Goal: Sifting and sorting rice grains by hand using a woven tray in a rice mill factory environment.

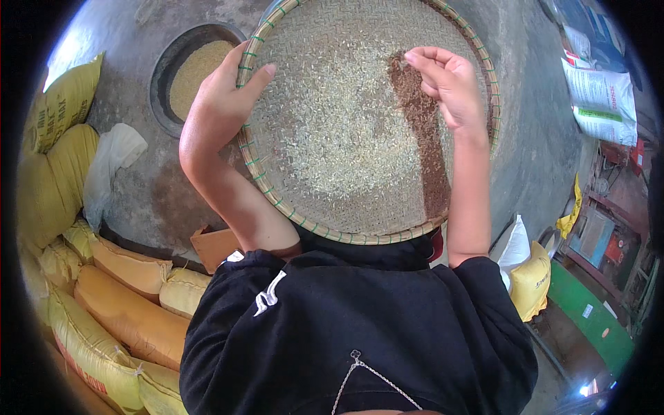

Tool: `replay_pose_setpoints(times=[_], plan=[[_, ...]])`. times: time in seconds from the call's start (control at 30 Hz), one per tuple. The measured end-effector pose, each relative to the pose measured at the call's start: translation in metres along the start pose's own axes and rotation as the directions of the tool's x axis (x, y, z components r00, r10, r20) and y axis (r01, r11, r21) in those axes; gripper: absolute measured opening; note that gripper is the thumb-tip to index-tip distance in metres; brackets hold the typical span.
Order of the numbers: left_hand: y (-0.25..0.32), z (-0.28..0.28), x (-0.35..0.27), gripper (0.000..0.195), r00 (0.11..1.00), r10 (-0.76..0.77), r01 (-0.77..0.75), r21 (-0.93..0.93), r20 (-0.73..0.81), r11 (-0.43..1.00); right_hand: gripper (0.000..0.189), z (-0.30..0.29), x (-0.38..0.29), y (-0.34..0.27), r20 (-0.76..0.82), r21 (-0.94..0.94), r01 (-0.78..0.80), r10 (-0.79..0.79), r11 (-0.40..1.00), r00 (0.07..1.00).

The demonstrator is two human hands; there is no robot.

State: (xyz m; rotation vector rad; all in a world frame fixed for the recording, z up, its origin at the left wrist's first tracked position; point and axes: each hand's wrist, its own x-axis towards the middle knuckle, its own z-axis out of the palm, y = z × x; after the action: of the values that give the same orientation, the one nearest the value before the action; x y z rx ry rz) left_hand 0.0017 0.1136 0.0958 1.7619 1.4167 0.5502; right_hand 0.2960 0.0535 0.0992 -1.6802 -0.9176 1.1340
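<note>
A round woven bamboo winnowing tray (pixel 337 220) is tilted in front of me, its rim bound with green ties. Pale unhusked-looking grains (pixel 353 155) lie scattered over its middle. My left hand (pixel 223 98) grips the tray's left rim, thumb over the inner side and fingers beneath, out of sight. Over the upper right of the weave, my right hand (pixel 448 83) has thumb and forefinger pinched together close to the grains. Whether a grain sits between those fingertips is too small to tell. A reddish-brown dark band, apparently my forearm's shadow, crosses the tray beside it.
A dark basin (pixel 158 98) of grain stands on the concrete floor (pixel 135 31) beyond my left hand. Stuffed yellow and orange sacks (pixel 129 306) line the left side. A brown box (pixel 212 246) is near my left elbow. Sacks (pixel 602 104) and a green panel (pixel 586 311) stand right.
</note>
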Motion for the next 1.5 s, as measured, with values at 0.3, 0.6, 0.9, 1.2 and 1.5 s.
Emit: replay_pose_setpoints(times=[0.3, 0.6, 0.9, 1.2, 1.5], plan=[[-0.002, 0.001, 0.001, 0.058, 1.000, -0.007, 0.008, -0.041, 0.017, 0.999, 0.022, -0.017, 0.003, -0.006, 0.364, 0.629, -0.198, -0.059, 0.752, 0.930], [-0.005, 0.002, 0.001, 0.057, 1.000, 0.021, -0.022, -0.039, -0.009, 0.999, 0.034, -0.017, 0.013, -0.007, 0.565, 0.788, -0.509, -0.080, 0.346, 0.821], [0.004, -0.001, -0.002, 0.056, 0.999, -0.030, 0.032, -0.069, 0.027, 0.997, 0.018, -0.005, 0.015, -0.009, 0.093, -0.363, 0.244, -0.225, 0.899, 0.970], [0.001, 0.001, 0.000, 0.056, 1.000, -0.012, 0.012, -0.048, 0.008, 0.999, 0.019, 0.008, 0.010, -0.011, 0.090, -0.560, 0.284, -0.283, 0.778, 0.955], [0.004, -0.001, -0.001, 0.055, 0.999, -0.048, 0.049, -0.031, 0.014, 0.998, 0.020, -0.013, 0.017, -0.004, 0.139, 0.139, 0.059, -0.078, 0.989, 0.987]])
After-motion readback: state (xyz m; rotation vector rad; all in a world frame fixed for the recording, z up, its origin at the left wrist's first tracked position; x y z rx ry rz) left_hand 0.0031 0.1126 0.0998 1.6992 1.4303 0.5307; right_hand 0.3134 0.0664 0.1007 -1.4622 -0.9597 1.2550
